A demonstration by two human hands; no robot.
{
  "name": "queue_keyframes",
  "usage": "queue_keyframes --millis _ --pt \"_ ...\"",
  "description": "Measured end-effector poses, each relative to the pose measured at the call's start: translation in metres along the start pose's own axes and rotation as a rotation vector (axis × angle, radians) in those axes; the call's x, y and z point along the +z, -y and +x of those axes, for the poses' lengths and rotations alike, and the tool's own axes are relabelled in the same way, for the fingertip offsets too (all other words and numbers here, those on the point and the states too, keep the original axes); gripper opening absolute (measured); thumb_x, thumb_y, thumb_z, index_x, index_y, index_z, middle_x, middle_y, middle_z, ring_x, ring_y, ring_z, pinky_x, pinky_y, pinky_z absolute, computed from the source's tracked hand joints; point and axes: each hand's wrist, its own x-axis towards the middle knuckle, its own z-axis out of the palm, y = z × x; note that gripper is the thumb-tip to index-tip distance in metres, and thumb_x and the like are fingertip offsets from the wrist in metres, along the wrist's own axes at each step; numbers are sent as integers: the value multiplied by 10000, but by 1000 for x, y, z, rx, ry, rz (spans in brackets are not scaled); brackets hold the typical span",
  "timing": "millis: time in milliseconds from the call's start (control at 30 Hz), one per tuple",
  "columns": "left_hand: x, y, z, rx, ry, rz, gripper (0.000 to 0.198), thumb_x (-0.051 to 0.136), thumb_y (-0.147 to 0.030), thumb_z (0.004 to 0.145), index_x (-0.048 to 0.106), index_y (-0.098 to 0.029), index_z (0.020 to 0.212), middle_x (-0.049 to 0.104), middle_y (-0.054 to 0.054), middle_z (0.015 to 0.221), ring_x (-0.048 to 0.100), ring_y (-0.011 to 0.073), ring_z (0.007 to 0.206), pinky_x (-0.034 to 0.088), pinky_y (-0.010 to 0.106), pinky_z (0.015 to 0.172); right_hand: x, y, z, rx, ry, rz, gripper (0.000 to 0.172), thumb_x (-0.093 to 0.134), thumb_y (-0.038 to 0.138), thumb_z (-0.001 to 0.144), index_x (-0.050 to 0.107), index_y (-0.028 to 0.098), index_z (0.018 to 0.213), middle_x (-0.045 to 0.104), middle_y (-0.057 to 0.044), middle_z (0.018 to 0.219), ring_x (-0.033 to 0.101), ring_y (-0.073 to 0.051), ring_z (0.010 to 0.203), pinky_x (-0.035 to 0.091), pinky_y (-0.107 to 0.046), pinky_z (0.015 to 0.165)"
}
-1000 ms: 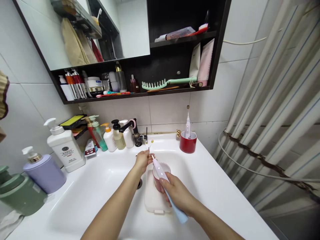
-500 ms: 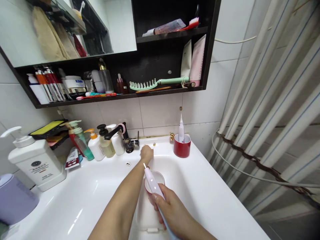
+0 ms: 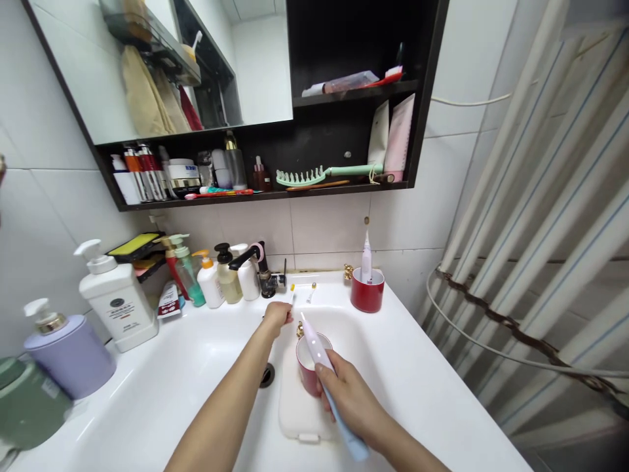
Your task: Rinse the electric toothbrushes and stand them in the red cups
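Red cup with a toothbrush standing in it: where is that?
Head view: the red cup stands at the back right of the sink counter, by the tiled wall, right of the faucet and beyond the right hand gripping an electric toothbrush.

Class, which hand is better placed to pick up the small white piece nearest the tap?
Likely left: the left hand is just short of the small white piece; the right hand holds toothbrush handle and red cup.

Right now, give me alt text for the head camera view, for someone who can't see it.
A person's right hand holds an electric toothbrush and a red cup over a white sink. The left hand is at the sink's back edge, near the black tap and a row of pump bottles.
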Motion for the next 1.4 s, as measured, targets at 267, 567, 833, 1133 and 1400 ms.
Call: queue_keyframes --millis 267,567,833,1133,1400 --pt "-36 -3 -71 -198 160 -690 60 474 -144 653 461 -118 600 565 44 605 550 89 552 446 183 553 16 -9 -7 27 131 -40 202 326 370 707 376 174 718 411 37 577 395 -43 383 325 -171 351" --pt "-30 9 -71 -248 183 -774 103 553 -169 593 465 -120 616 557 11 539 549 94 499 440 198 522 20 -13 -5 44 158 -24 221 332 389 702 372 173 721 409 37 584 392 -41 379 311 -165 326" --pt "-27 8 -71 -218 176 -777 125 557 -168 592 440 -124 592 538 0 502 540 82 485 433 182 522 20 -10 -5 107 164 100 219 324 392 707 367 177 718 410 46 572 375 -33 372 302 -168 329" --pt "-15 8 -78 -176 199 -757 96 538 -155 610 447 -127 594 543 5 512 527 68 475 420 169 521 20 -10 -4 144 142 175 215 343 394 698 353 179 702 412 50 576 373 -28 364 290 -168 331" --pt "-9 7 -83 -146 245 -732 187 438 -278 686 467 -122 587 548 23 526 533 92 488 423 219 555 20 -11 -4 125 118 195 237 345 409 693 369 178 742 409 44 592 373 -30 374 293 -169 340"
